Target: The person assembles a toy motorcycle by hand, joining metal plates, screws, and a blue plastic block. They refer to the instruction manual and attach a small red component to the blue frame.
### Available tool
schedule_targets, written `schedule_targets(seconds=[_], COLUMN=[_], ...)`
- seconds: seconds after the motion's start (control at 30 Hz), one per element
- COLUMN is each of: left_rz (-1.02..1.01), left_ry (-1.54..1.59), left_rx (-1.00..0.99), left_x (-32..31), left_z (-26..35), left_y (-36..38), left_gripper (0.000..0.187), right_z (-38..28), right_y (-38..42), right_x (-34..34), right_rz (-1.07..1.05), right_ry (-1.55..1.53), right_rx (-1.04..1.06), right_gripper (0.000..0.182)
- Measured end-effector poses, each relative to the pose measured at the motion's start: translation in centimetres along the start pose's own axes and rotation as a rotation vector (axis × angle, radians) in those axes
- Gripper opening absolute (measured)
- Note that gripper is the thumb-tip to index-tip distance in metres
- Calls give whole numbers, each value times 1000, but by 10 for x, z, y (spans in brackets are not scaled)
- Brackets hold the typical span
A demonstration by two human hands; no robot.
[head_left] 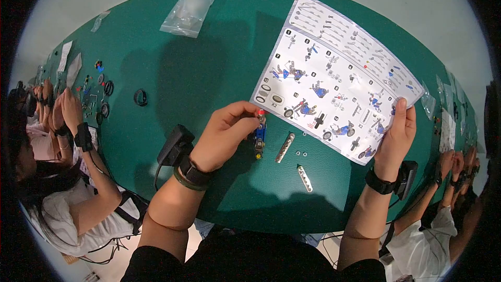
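My right hand (399, 138) grips the lower right edge of a printed instruction sheet (334, 78), thumb on top. The sheet is tilted and shows numbered steps of a small blue motorcycle model. My left hand (224, 133) is closed, thumb and fingertips at the upper end of a small blue model assembly (260, 138) with a red piece at its top and a yellow one at its bottom. To its right on the table lie a perforated metal strip (284, 148), a second metal strip (305, 178) and several tiny nuts (301, 153).
A clear plastic bag (192, 9) lies at the far side of the green table (172, 73). A black ring (140, 97) sits left of my left hand. Other people's hands (72, 107) and loose parts (99, 94) are at the left; more people's hands (451, 164) are at the right.
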State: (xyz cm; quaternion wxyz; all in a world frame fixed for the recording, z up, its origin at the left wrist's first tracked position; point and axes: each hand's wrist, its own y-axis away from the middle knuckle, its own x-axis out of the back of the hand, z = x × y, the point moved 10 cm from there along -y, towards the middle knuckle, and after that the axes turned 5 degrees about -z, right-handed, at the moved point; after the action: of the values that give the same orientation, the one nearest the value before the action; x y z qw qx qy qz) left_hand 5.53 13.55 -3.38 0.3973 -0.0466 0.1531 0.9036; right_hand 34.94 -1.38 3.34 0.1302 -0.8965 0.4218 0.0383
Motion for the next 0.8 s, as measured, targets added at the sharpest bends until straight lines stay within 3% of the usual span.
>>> schedule_targets(seconds=[0.8], left_rz=[-43], left_ry=[41], left_rx=[5], left_x=[-3], left_z=[1], left_y=[0], left_gripper=[18], right_z=[-2], right_y=[0], right_x=[-1], right_rz=[20], right_ry=[8], right_rx=[-1], right_gripper=[25])
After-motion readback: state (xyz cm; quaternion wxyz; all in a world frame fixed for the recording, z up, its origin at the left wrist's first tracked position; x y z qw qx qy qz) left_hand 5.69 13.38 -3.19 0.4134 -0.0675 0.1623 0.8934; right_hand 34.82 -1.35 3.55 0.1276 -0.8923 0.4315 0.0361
